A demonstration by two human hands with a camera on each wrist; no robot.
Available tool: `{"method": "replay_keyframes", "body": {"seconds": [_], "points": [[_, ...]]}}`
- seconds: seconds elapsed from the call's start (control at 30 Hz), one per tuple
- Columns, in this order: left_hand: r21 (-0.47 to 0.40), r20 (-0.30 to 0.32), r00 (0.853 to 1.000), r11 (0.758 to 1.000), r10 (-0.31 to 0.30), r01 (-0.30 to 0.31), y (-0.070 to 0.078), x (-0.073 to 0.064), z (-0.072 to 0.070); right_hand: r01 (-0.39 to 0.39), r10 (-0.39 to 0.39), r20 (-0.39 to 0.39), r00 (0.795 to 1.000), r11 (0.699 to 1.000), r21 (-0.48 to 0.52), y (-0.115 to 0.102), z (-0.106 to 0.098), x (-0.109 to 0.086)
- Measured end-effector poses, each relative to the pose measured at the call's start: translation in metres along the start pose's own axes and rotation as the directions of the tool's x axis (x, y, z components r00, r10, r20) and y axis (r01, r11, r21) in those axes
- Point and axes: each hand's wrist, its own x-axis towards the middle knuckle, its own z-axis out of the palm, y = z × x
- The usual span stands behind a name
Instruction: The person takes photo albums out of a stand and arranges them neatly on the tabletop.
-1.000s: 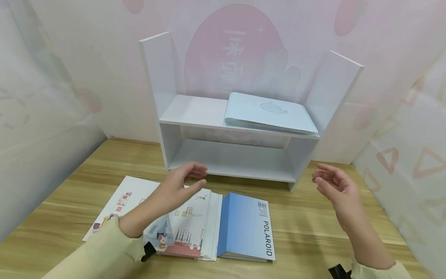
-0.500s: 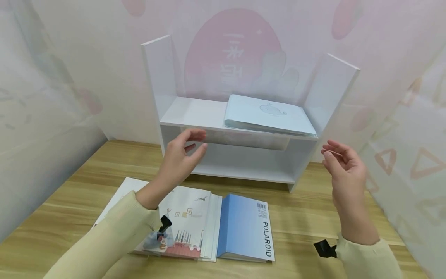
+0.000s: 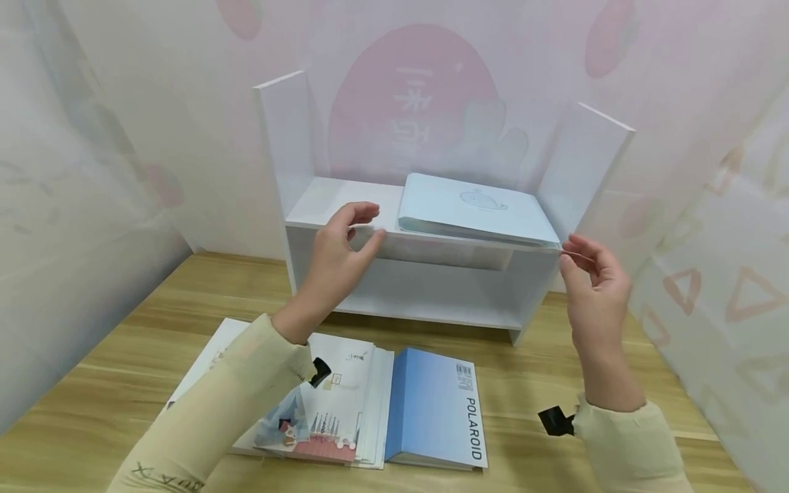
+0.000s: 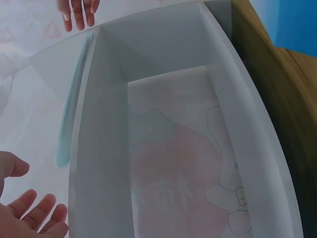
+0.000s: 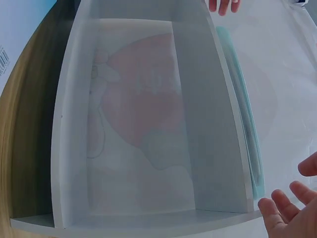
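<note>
A pale blue album [image 3: 481,209] with a whale drawing lies flat on the upper board of a white desktop shelf [image 3: 280,137], towards its right side. My left hand [image 3: 342,257], fingers loosely bent and thumb apart, hovers before the upper board, left of the album. By the album's front right corner is my right hand [image 3: 596,294]; its fingertips are close to that corner, and contact is hard to tell. In the right wrist view the right fingers [image 5: 282,206] sit beside the album's end [image 5: 242,114]. Neither hand holds anything.
On the wooden table [image 3: 154,329] in front of the shelf lie a stack of illustrated books [image 3: 339,383], partly hidden by my left sleeve, and a blue book [image 3: 434,404] marked POLAROID. Printed cloth walls [image 3: 703,205] stand behind and at both sides.
Both hands have risen from in front of the lower shelf to the upper board's height. The left moved rightward as well; the right has come in close to the album's corner. The album stays put.
</note>
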Motion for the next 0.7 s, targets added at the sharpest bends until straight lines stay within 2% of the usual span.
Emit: {"method": "replay_keyframes", "body": {"seconds": [0.1,0.37,0.7], "points": [[-0.022,0.009,1.0,1.0,-0.001,0.002,0.002,0.004,0.006,0.002,-0.001,0.013,1.0,0.994,-0.109,0.002,0.001,0.001],[-0.055,0.039,0.999,0.998,-0.036,0.038,0.003,0.009,0.017,0.025,-0.013,0.046,0.999,0.962,-0.272,0.002,0.002,0.001],[-0.063,0.055,0.996,0.995,-0.077,0.08,0.007,0.013,0.023,-0.005,0.023,0.062,0.998,0.964,-0.266,-0.004,0.005,0.002]]}}
